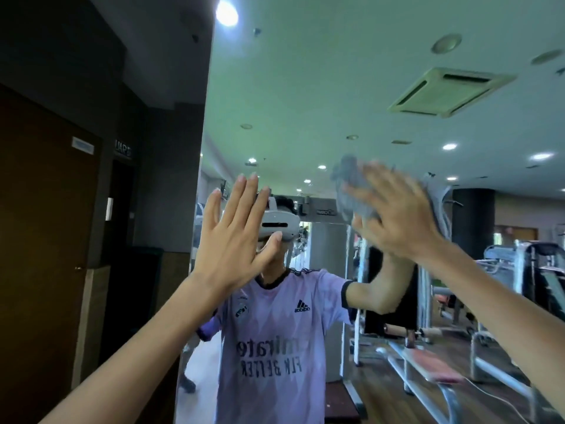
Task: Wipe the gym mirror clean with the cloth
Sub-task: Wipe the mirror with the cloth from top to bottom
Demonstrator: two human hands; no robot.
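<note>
- My left hand [232,237], fingers straight, rests on the large glass gym mirror [305,87];
- my right hand [394,215], fingers outstretched, presses the crumpled grey cloth [351,185] against it.

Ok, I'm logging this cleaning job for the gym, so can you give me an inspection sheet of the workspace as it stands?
Surface: mirror, upright on the wall, reflecting the gym; smears too hard to judge.
Job's things: grey cloth, pressed on the mirror under the right hand, motion-blurred.
Clutter: nothing seen.
Hands: left hand open, fingers straight, palm toward the mirror near its left edge; contact cannot be confirmed. Right hand open, fingers straight on the cloth.
Cables: one thin pale cord in the reflection, low on the right by the floor.
Surroundings: brown door on the left; gym machines in the reflection.
</note>
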